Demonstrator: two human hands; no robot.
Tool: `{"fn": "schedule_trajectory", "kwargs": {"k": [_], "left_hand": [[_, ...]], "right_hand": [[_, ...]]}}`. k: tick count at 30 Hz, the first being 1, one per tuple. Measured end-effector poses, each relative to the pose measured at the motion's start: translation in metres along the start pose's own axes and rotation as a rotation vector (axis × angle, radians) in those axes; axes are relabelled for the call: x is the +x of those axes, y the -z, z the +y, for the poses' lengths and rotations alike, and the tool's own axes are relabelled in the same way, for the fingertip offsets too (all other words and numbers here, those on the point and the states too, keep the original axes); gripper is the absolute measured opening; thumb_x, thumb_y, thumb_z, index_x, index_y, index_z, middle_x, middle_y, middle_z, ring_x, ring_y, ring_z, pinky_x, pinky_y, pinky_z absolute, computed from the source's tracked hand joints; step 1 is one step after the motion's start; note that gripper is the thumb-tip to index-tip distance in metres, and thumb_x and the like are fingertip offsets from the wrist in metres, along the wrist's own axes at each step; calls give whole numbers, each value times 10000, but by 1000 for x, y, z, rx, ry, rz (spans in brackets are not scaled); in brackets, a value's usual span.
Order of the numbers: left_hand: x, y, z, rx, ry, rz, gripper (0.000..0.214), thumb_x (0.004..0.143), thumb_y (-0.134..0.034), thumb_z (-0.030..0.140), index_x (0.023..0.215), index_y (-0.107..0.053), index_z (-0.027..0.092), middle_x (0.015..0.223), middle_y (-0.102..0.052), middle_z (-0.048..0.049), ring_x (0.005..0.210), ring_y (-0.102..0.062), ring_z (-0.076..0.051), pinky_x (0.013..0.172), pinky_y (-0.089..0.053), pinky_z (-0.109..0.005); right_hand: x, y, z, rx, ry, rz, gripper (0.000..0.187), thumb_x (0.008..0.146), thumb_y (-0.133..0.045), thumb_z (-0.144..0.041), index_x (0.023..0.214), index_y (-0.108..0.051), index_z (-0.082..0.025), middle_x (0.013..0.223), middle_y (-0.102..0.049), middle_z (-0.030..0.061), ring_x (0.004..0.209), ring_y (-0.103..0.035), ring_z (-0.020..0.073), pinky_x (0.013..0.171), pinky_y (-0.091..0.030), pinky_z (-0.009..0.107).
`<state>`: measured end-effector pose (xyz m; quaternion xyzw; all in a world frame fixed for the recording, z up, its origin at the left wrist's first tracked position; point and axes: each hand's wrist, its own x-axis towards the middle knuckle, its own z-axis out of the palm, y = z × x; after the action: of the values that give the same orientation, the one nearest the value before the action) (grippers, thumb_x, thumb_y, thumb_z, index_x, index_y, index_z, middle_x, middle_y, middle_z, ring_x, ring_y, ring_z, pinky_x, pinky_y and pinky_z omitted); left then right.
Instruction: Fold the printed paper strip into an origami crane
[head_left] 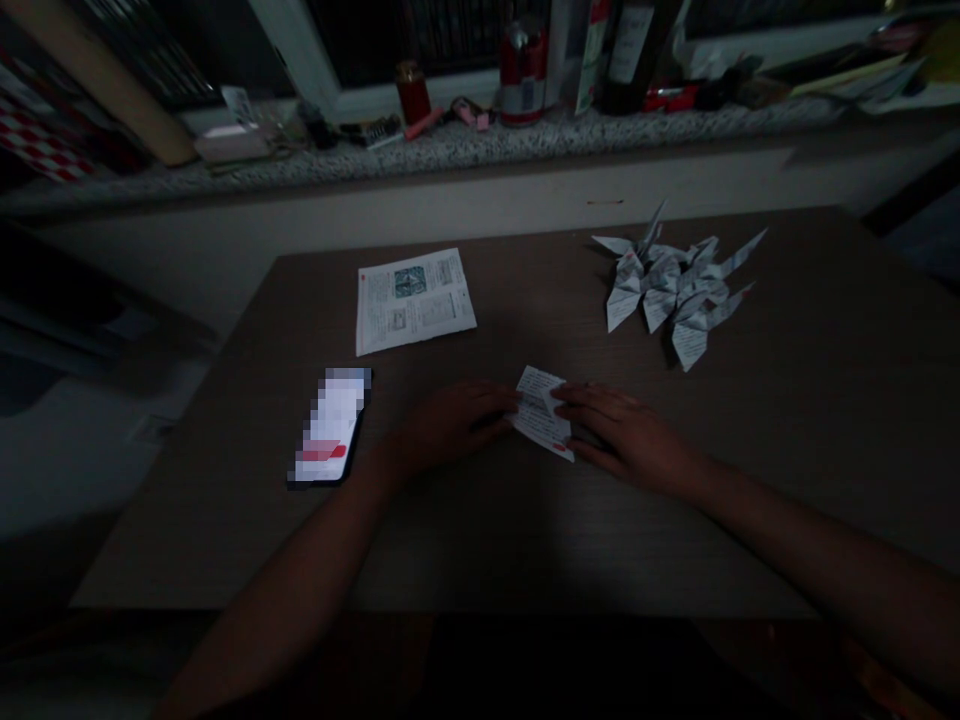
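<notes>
A small folded piece of printed paper point(541, 412) lies between my two hands near the middle of the table. My left hand point(465, 418) has its fingertips closed on the paper's left edge. From the other side, my right hand point(630, 435) grips the right edge, its fingers stretched over it and the thumb lower down near the corner. Several folded paper cranes point(679, 285), made of similar printed paper, sit in a cluster behind my right hand. Behind my left hand, a flat printed sheet point(416, 302) rests on the table.
A phone point(330, 425) with a lit, blurred screen lies left of my left forearm. The brown wooden table point(465, 540) meets the wall at the back. Above it, a granite sill point(450, 150) carries a red can point(523, 75), a dark bottle point(628, 55) and small clutter.
</notes>
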<state>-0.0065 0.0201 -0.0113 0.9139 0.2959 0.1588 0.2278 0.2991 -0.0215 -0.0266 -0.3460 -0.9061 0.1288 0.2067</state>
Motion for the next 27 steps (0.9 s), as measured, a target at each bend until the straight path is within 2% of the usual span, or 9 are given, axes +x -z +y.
{"fn": "schedule_trajectory", "kwargs": {"k": [6,14,20,27], "left_hand": [[9,-1,4,-32,19,46,209,1052,-576,339,1154,-701,207,1229,-723,-66,1170,-664,-205,1039,-510,-393],[24,0,12,-42,140,46,196,1053,-553,337,1043,-671,182,1081,-669,-66,1029,-633,-210,920,-520,-362],[36,-2,11,-18,216,44,182,1037,-579,351,1047,-656,186,1029,-684,-54,959,-634,-215,876,-497,-362],[46,-13,11,-5,302,101,134,1000,-630,313,1065,-642,196,968,-700,-28,908,-626,-218,822,-463,-356]], "right_hand": [[0,-1,-1,-7,11,9,379,1024,-579,-302,1396,-597,-234,1473,-621,145,1391,-563,314,1145,-464,580],[4,3,-2,-63,64,-35,377,1035,-561,-308,1385,-628,-185,1480,-606,172,1374,-565,332,1113,-486,558],[9,6,1,-75,88,-47,391,1038,-556,-301,1402,-629,-179,1465,-628,157,1356,-575,334,1086,-488,550],[10,2,3,-44,70,-47,374,1046,-548,-316,1392,-630,-202,1465,-637,132,1359,-571,320,1083,-470,551]]}}
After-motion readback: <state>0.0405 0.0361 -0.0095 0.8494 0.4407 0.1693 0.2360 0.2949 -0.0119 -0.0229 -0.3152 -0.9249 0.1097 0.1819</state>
